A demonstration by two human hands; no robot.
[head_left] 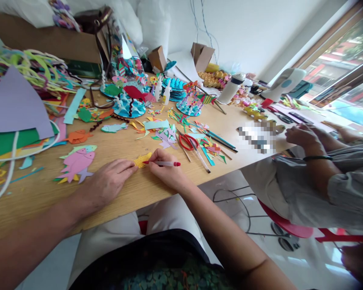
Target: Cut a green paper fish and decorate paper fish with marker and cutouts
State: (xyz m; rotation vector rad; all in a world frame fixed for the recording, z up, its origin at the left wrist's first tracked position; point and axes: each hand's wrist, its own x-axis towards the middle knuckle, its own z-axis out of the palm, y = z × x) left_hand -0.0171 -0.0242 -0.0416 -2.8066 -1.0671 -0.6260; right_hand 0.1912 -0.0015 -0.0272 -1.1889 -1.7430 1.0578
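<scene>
A small yellow fish-shaped piece point(140, 162) lies on the wooden table between my two hands. Fingers together, my left hand point(109, 181) presses its fingertips on the left end of the piece. A pen with a red cap end point(166, 164) is pinched in my right hand point(163, 169), its red tip touching the yellow piece. Left of my left hand is a stack of pink, green and purple paper fish point(78, 161). Red-handled scissors point(188, 141) and a clear pen point(201, 157) lie beyond my right hand.
Paper scraps point(166, 135) spread behind my hands. Glue bottles point(166, 93) and blue decorated discs point(130, 106) stand farther back. Purple sheets point(18, 104) and a white cord point(10, 173) are at the left. At the right sits another person point(314, 177), hands over the table.
</scene>
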